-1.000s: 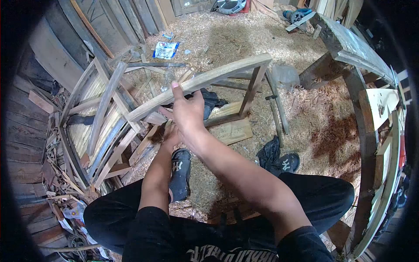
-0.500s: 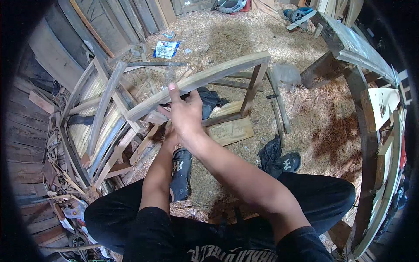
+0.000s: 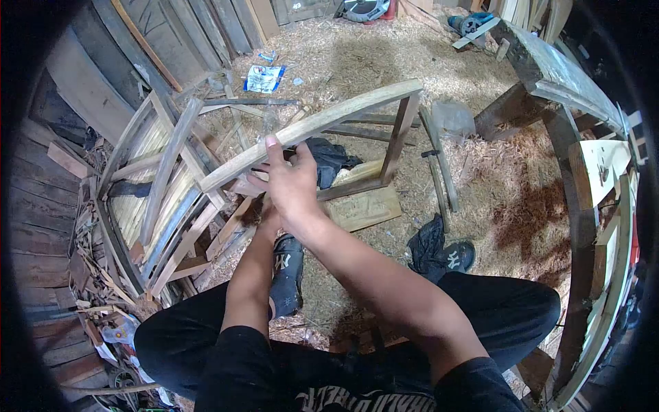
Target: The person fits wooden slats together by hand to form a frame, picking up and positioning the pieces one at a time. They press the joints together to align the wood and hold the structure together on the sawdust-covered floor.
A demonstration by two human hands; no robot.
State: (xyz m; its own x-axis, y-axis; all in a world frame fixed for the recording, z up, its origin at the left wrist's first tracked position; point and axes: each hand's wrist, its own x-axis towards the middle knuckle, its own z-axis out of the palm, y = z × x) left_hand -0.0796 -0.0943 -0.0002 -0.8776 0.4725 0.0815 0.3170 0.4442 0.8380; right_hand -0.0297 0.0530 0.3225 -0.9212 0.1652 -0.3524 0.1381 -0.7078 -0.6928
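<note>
Two hands on frame (image 3: 357,147): right hand (image 3: 292,185) gripping curved rail (image 3: 322,120), left hand (image 3: 264,213) hidden, grip unclear; best held steady.

- Two hands: right hand (image 3: 292,182), left hand (image 3: 264,214)
- One curved wooden frame (image 3: 343,113)
- Two shoes (image 3: 285,271) (image 3: 453,255)
- One plastic packet (image 3: 263,78)

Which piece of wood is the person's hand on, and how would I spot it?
Look at the floor of wood shavings and the small wooden frame in front of the person's knees. The right hand rests on its top rail. Unlike the flat slats piled to the left, this rail is pale, curved like a bow, and raised on posts.
</note>
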